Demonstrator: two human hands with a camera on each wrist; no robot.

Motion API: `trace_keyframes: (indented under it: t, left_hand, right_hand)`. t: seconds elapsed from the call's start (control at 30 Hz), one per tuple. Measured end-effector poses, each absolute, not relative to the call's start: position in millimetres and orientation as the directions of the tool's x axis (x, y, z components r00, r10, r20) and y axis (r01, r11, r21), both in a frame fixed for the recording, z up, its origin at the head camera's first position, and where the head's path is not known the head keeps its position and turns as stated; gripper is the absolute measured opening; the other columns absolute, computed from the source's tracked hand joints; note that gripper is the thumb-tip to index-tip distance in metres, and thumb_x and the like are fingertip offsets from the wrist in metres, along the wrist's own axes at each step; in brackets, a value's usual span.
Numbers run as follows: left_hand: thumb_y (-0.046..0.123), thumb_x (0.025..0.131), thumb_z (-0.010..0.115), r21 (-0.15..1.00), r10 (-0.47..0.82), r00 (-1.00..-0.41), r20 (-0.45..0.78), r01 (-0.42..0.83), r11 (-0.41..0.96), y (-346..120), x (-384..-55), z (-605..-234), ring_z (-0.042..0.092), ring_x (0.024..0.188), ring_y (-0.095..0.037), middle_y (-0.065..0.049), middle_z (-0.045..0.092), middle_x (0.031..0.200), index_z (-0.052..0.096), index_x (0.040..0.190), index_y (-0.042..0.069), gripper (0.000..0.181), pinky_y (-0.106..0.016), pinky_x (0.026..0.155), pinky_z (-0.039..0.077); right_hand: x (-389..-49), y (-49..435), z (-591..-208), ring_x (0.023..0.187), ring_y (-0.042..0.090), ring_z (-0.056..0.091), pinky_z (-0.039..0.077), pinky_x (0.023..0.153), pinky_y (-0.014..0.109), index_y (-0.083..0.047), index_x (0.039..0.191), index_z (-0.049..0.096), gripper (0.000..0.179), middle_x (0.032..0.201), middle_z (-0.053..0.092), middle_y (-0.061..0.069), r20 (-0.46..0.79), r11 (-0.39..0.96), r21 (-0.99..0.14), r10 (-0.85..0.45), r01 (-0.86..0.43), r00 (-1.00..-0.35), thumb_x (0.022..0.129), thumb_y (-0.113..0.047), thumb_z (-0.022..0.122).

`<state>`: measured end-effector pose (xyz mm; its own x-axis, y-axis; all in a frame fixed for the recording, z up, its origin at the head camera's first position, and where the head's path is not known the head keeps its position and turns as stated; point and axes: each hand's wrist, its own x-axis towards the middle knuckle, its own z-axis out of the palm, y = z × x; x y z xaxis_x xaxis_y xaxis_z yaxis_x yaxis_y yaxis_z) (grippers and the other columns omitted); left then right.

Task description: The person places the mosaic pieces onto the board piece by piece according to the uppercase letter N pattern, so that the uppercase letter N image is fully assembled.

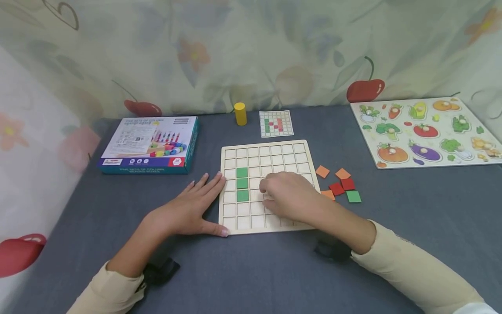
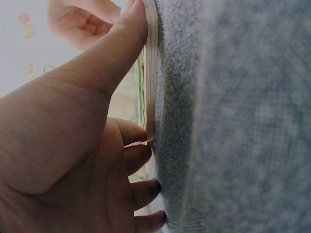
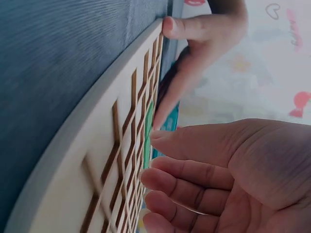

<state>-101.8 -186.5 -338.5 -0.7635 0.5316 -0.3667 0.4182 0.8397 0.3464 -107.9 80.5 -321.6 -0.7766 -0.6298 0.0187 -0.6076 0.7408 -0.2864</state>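
Observation:
A wooden grid board (image 1: pixel 270 150) lies on the table, with a column of green square tiles (image 1: pixel 242 183) in its left part. My left hand (image 1: pixel 192 209) touches the board's left edge, its fingers spread and its thumb at the near left corner. Over the middle of the board, my right hand (image 1: pixel 292 196) lowers bent fingers to the cells. In the right wrist view a gap shows between its thumb (image 3: pixel 167 142) and the other fingers, and no tile is visible there. Cells beneath that hand are hidden in the head view.
Right of the board lie loose orange tiles (image 1: pixel 323 171), red tiles (image 1: pixel 347 184) and a green tile (image 1: pixel 354 196). Behind it are a small pattern card (image 1: pixel 276 124) and a yellow cylinder (image 1: pixel 240 114). A toy box (image 1: pixel 149 146) stands left, a vegetable puzzle board (image 1: pixel 427 135) far right.

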Motion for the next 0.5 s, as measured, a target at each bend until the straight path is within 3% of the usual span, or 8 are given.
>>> trace_keyframes:
  t: [0.17,0.27,0.4,0.5]
  left_hand:
    - [0.077,0.074,0.068,0.348,0.531,-0.763,-0.369,0.416,0.84,-186.6,-101.8,-337.3,-0.005,0.152,-0.035,-0.003,0.002,0.168,0.006,0.163,0.015,0.125,-0.059,0.118,0.002]
    - [0.077,0.075,0.068,0.351,0.536,-0.761,-0.366,0.42,0.837,-186.6,-102.2,-337.2,-0.005,0.152,-0.035,-0.003,0.001,0.168,0.006,0.163,0.015,0.125,-0.06,0.118,0.002]
    - [0.076,0.076,0.068,0.352,0.537,-0.759,-0.368,0.421,0.836,-186.5,-102.6,-337.6,-0.006,0.152,-0.035,-0.003,0.0,0.168,0.005,0.163,0.014,0.124,-0.06,0.118,0.002]
    - [0.075,0.076,0.069,0.351,0.535,-0.759,-0.372,0.418,0.838,-186.6,-102.5,-337.1,-0.006,0.152,-0.035,-0.003,0.0,0.168,0.005,0.162,0.014,0.124,-0.06,0.118,0.002]
  right_hand:
    - [-103.5,109.5,-319.4,0.058,0.011,0.035,0.029,0.051,0.028,-0.014,0.07,0.06,0.018,0.062,0.039,-0.007,0.006,0.78,-0.341,-0.556,-0.525,-0.831,0.082,-0.001,0.067]
    - [-100.2,130.3,-318.9,0.058,0.01,0.021,0.017,0.051,0.027,-0.015,0.061,0.045,0.028,0.061,0.024,-0.007,0.006,0.802,-0.351,-0.515,-0.484,-0.857,0.077,0.004,0.059]
    - [-95.3,160.0,-317.6,0.055,0.008,0.024,0.02,0.051,0.027,-0.019,0.06,0.043,0.032,0.059,0.026,-0.009,0.029,0.82,-0.309,-0.498,-0.481,-0.867,0.076,0.003,0.061]
    - [-92.5,181.5,-315.3,0.056,0.009,0.039,0.032,0.053,0.03,-0.019,0.068,0.062,0.023,0.06,0.043,-0.01,0.004,0.846,-0.284,-0.47,-0.451,-0.883,0.082,-0.006,0.073]
